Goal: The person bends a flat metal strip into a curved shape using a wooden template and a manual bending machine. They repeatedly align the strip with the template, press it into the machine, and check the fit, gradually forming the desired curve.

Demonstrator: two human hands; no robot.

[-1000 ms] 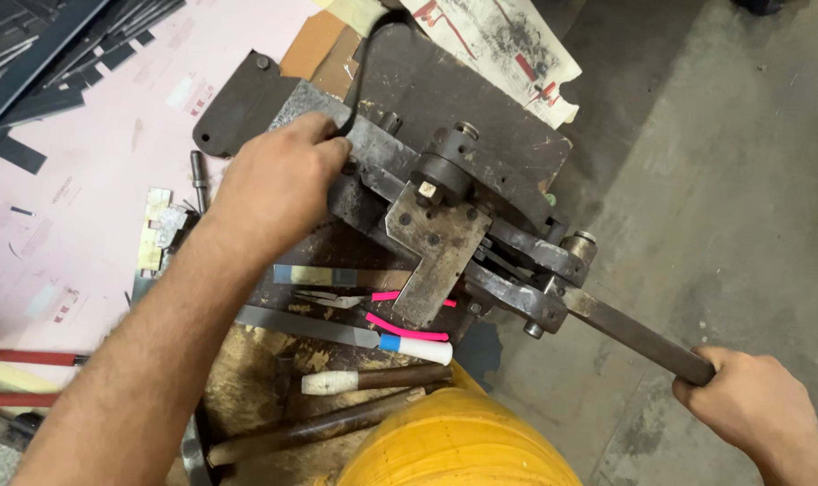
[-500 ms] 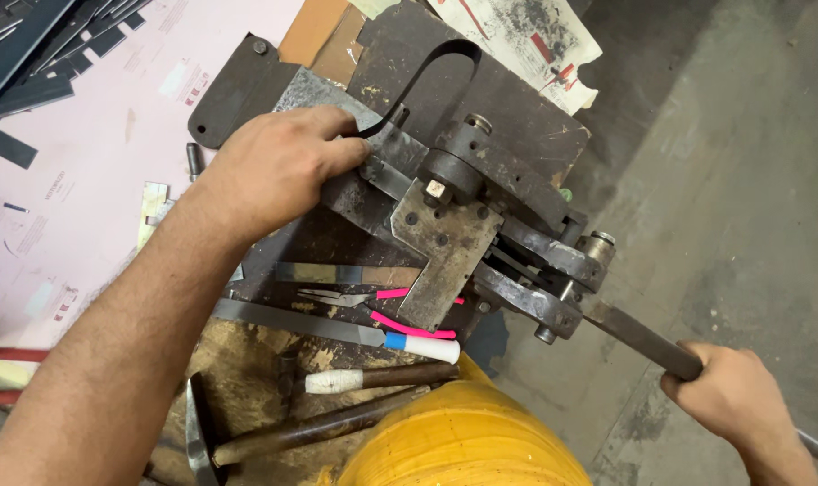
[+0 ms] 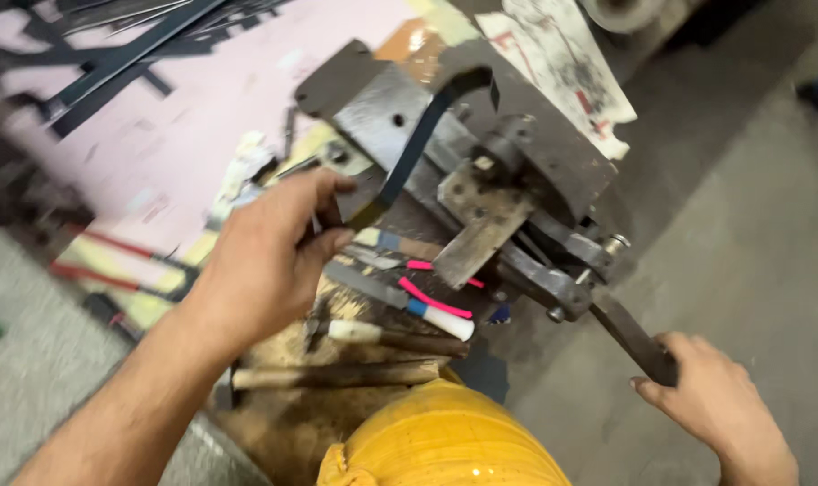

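My left hand (image 3: 269,256) grips the lower end of a dark flat metal strip (image 3: 418,144) that curves over at its top and rises out of a heavy steel bending jig (image 3: 481,180). The strip's curved end lies near the jig's round former. My right hand (image 3: 715,405) is closed around the end of the jig's long steel lever (image 3: 629,337), at the lower right. A steel plate arm (image 3: 481,225) hangs off the jig's pivot between both hands.
Below the jig lie hand tools: a white-tipped handle (image 3: 400,335), pink-handled pliers (image 3: 431,297), a wooden handle (image 3: 337,373). A yellow rounded object (image 3: 445,445) sits at the bottom edge. Dark metal strips (image 3: 130,54) lie on a pink sheet at upper left. Grey concrete floor lies to the right.
My left hand has pulled back from the jig toward me, drawing the bent strip with it. The right hand stays on the lever. The view has swung left.
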